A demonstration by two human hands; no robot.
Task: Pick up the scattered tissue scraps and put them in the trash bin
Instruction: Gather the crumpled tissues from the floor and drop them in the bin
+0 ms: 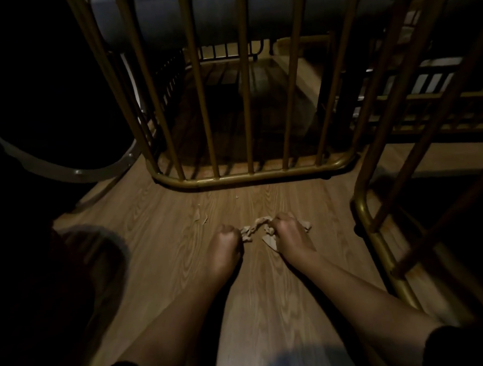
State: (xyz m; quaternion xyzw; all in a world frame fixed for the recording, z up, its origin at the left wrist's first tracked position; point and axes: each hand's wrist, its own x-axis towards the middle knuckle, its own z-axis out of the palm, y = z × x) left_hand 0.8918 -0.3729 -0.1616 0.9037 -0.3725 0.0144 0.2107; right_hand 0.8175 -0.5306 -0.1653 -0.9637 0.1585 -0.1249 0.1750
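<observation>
Both hands are down on the wooden floor (160,240), in dim light. My left hand (228,245) is curled shut, its fingertips pinching the end of a twisted strip of tissue scraps (254,228). My right hand (290,233) is closed over the other end of that strip, with more tissue showing past its knuckles (304,225) and a flat scrap (269,240) under it. A few small torn scraps (201,215) lie loose on the floor ahead of my left hand. A dark round bin (95,270) stands at the left, blurred.
A gold metal chair frame (251,177) with vertical bars stands just beyond the scraps. Another gold frame (373,233) rises at the right, close to my right arm. A pale curved chair base (70,169) sits at the far left.
</observation>
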